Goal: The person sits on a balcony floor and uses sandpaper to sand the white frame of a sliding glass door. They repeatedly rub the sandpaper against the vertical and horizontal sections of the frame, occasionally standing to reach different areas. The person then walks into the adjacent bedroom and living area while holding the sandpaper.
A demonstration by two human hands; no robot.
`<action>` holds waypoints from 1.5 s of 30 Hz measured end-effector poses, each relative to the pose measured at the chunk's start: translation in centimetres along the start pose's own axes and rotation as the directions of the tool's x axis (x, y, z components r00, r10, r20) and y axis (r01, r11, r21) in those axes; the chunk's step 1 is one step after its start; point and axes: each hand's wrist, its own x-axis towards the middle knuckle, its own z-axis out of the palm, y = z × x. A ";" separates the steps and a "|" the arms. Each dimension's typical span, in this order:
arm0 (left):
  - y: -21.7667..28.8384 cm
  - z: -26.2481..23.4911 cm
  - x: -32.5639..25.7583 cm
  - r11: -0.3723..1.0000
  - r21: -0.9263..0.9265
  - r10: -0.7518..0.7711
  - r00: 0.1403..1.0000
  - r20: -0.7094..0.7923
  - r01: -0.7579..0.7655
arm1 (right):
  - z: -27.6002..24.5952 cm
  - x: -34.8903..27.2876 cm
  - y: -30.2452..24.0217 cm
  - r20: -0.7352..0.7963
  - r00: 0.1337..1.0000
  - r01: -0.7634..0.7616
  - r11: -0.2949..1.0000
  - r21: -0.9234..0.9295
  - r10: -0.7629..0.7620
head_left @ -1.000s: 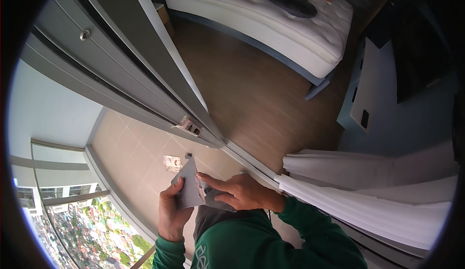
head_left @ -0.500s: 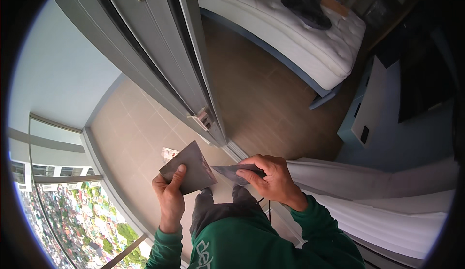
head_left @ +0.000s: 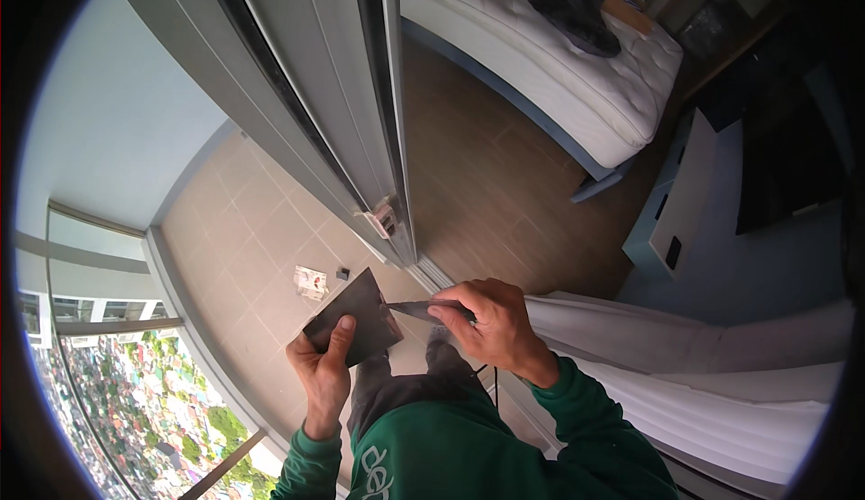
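My left hand (head_left: 326, 362) grips a dark grey square sheet (head_left: 356, 316), thumb pressed on its near face. My right hand (head_left: 491, 322) pinches a thin grey strip or blade (head_left: 410, 309) whose tip touches the sheet's right corner. Both hands are held in front of my green-sleeved chest, above the threshold between a tiled balcony and a wooden room floor.
A grey sliding door frame (head_left: 360, 140) runs up the middle, its latch (head_left: 386, 219) just above my hands. A small white packet (head_left: 311, 280) lies on the balcony tiles. White curtains (head_left: 703, 365) hang at right, a bed (head_left: 559, 59) stands beyond, a pale blue cabinet (head_left: 676, 203) at right.
My hands drew apart slightly: the left now holds the sheet by its lower edge, and the right holds the strip against the sheet's corner. My view has tilted toward the door.
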 end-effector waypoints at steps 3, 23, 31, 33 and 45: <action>-0.6 -0.6 0.3 1.000 -0.021 -0.014 1.000 0.011 0.014 | 0.5 0.1 0.1 -0.024 0.999 -0.023 1.000 -0.008 0.023; -4.0 -8.3 -1.7 0.982 0.016 -0.183 0.970 -0.157 0.188 | 8.5 2.4 8.1 -0.246 0.807 -0.370 0.785 0.498 0.536; -4.1 -8.7 -2.1 0.980 -0.008 -0.198 0.969 -0.149 0.200 | 8.9 2.8 8.7 -0.253 0.779 -0.411 0.772 0.484 0.573; -4.1 -8.4 -2.2 0.981 -0.024 -0.193 0.968 -0.162 0.192 | 9.6 2.6 9.0 -0.232 0.750 -0.398 0.703 0.590 0.620; -4.2 -8.4 -2.4 0.979 -0.047 -0.204 0.965 -0.162 0.199 | 9.6 1.0 8.5 -0.174 0.646 -0.412 0.531 0.740 0.743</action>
